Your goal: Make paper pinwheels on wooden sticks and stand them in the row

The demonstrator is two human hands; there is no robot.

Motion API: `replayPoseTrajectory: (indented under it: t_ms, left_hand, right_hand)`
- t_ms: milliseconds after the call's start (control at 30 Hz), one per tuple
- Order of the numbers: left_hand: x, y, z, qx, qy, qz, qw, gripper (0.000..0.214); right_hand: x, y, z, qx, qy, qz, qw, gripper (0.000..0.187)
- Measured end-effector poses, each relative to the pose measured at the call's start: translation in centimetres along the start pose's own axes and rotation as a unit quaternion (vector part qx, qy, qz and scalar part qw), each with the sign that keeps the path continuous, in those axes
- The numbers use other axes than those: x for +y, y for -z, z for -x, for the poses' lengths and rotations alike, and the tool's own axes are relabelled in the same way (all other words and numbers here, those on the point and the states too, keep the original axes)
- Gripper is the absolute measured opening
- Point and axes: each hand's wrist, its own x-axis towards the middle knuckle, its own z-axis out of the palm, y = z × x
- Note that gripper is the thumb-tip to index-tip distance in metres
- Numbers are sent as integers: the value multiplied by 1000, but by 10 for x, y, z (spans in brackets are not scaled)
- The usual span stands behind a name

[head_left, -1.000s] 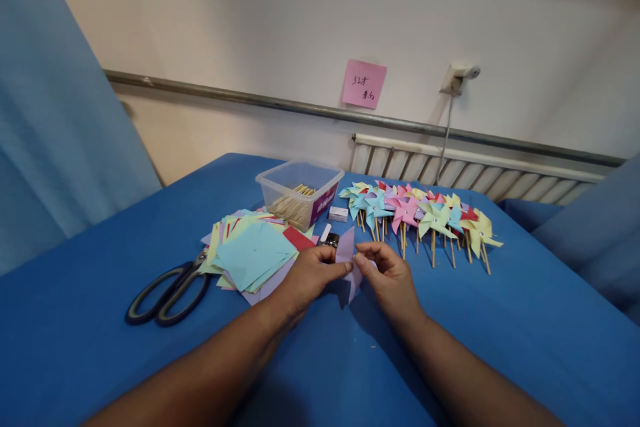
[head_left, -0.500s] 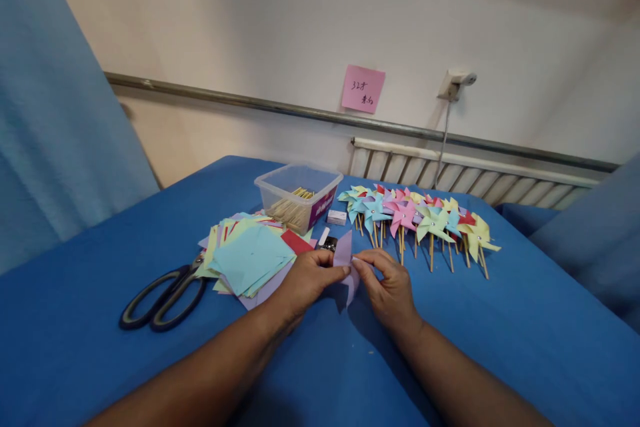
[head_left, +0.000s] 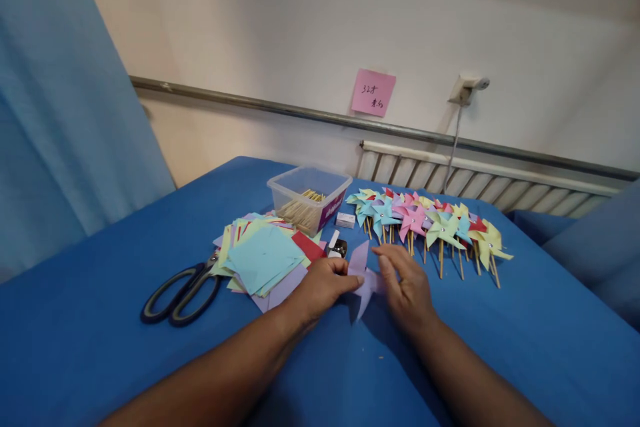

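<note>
Left hand (head_left: 320, 287) pinching purple paper (head_left: 365, 279) at its centre, low over the blue counter (head_left: 500, 347). Right hand (head_left: 407, 287) hovering loosely open at the paper's right edge. Risks: pinch slipping, so folded tips likely springing apart; overpressing, probably creasing the blades.

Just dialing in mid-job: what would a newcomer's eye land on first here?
The row of bright paper pinwheels on sticks, lying across the far right of the blue table. Next, at centre, the left hand pinches a lilac paper piece while the right hand touches its other side. Left of them lie a stack of coloured squares and black scissors.
</note>
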Motion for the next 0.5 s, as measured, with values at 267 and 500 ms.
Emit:
replayPoseTrajectory:
  t_ms: [267, 500]
  left_hand:
    - [-17, -4, -4, -69, 5, -72, 995, 19]
    - [-24, -3, -5, -90, 38, -79, 992, 10]
  right_hand:
    - [-17, -29, -132, -28, 25, 56, 998, 18]
    - [-25, -137, -230, -334, -39, 145, 931, 11]
